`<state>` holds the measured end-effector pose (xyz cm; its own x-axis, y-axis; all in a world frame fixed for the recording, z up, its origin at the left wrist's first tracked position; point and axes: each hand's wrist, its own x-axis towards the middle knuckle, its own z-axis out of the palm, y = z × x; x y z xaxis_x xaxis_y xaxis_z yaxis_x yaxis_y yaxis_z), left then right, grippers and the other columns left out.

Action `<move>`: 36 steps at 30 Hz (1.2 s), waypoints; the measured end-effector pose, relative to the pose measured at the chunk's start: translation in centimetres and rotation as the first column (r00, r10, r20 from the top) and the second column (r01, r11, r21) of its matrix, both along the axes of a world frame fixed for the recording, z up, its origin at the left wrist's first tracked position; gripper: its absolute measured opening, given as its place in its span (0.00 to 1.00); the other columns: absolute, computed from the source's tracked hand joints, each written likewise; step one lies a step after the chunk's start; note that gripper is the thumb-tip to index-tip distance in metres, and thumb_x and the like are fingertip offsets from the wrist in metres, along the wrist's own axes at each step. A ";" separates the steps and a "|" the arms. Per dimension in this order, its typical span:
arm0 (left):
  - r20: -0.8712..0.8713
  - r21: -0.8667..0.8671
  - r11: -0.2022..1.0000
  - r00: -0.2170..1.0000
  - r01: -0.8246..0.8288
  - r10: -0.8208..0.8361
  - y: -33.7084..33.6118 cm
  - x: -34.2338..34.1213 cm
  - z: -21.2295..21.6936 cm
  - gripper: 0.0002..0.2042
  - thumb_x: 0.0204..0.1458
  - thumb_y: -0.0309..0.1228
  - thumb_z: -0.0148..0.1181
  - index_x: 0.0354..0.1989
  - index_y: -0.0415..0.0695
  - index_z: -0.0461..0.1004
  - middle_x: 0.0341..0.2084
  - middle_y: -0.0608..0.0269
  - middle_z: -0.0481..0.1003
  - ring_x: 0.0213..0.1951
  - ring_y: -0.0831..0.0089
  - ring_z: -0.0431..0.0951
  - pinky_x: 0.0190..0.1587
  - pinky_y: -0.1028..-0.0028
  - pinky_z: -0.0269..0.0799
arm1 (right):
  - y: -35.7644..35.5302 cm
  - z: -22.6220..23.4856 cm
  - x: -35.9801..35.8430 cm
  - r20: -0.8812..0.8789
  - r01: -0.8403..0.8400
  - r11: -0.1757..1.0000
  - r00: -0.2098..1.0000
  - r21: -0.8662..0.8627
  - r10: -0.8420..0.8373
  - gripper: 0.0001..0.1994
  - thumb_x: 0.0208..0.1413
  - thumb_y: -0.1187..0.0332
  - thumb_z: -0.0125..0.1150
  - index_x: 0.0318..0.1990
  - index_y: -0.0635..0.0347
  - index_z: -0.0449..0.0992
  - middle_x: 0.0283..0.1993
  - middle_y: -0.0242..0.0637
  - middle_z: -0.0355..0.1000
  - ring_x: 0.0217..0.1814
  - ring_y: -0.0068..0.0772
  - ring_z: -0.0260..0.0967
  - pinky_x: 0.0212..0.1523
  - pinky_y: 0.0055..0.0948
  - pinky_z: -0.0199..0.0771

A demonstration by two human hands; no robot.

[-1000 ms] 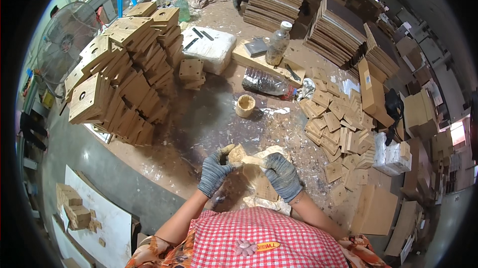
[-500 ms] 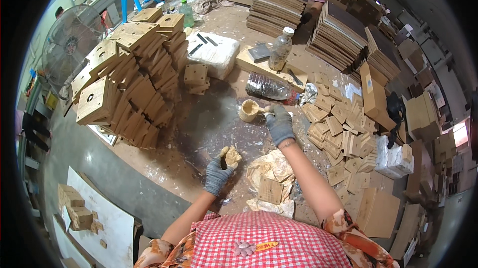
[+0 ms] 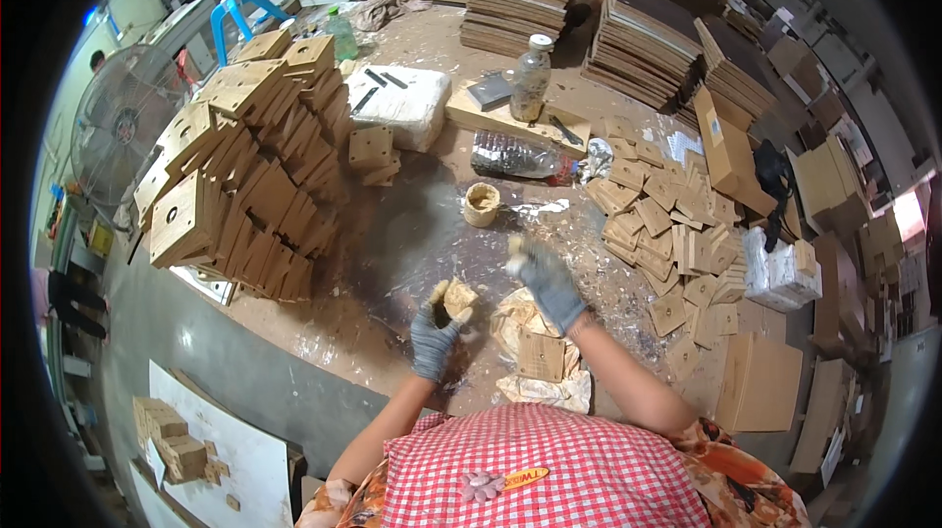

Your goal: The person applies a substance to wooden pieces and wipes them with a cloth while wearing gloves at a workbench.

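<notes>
My left hand (image 3: 433,340), in a grey knit glove, grips a tan putty-like lump (image 3: 458,298) with a dark patch beside it. My right hand (image 3: 549,283), also gloved, is raised over the table to the right of that lump. Its fingers are closed, and tan stuff shows at their tips; whatever they hold I cannot make out. Beyond both hands stands a small round pot (image 3: 481,206) with tan paste on its rim and inside. A drilled wooden block (image 3: 541,356) rests on a crumpled, stained cloth (image 3: 574,391) close to my apron.
Stacked wooden blocks (image 3: 250,175) rise at the left. Loose wooden pieces (image 3: 667,224) heap up on the right. A plastic bottle (image 3: 515,155) lies past the pot, near an upright jar (image 3: 531,86). A co-worker stands behind piled boards (image 3: 515,3) at the far side.
My right hand has drawn back from the pot toward me. The left hand keeps its hold on the lump. The whole view has shifted slightly.
</notes>
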<state>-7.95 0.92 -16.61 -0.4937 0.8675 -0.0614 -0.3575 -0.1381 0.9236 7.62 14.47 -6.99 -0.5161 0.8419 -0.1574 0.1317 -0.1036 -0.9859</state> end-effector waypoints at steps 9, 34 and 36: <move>-0.077 -0.072 0.937 0.935 0.341 -0.346 0.8 8.0 5.3 0.28 0.47 0.30 0.68 0.56 0.40 0.64 0.48 0.58 0.71 0.49 0.70 0.71 0.54 0.70 0.68 | -10.9 -1.0 8.6 -0.497 -0.046 0.731 0.762 -0.681 -0.415 0.23 0.58 0.64 0.57 0.59 0.64 0.64 0.56 0.39 0.66 0.58 0.35 0.66 0.60 0.34 0.68; -0.799 -0.479 0.694 0.060 0.537 -0.598 2.1 7.9 4.8 0.32 0.39 0.45 0.70 0.55 0.47 0.71 0.47 0.48 0.70 0.49 0.53 0.69 0.55 0.63 0.65 | -17.9 -5.5 16.2 -0.422 0.318 0.666 0.573 -0.675 -0.702 0.18 0.57 0.62 0.60 0.52 0.57 0.70 0.43 0.29 0.71 0.42 0.26 0.69 0.42 0.29 0.74; -0.805 -0.527 0.682 -0.040 0.507 -0.592 2.3 8.0 4.5 0.35 0.37 0.46 0.71 0.56 0.46 0.70 0.47 0.47 0.70 0.49 0.53 0.69 0.55 0.63 0.65 | -18.3 -6.4 16.6 -0.365 0.319 0.649 0.622 -0.690 -0.693 0.16 0.58 0.62 0.58 0.51 0.58 0.71 0.44 0.30 0.72 0.42 0.28 0.69 0.44 0.31 0.74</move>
<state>0.06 3.18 -12.15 0.4061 0.9106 -0.0765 0.7397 -0.2784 0.6126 24.21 -3.83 -13.36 -0.1649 0.8553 -0.4913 -0.6566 -0.4669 -0.5923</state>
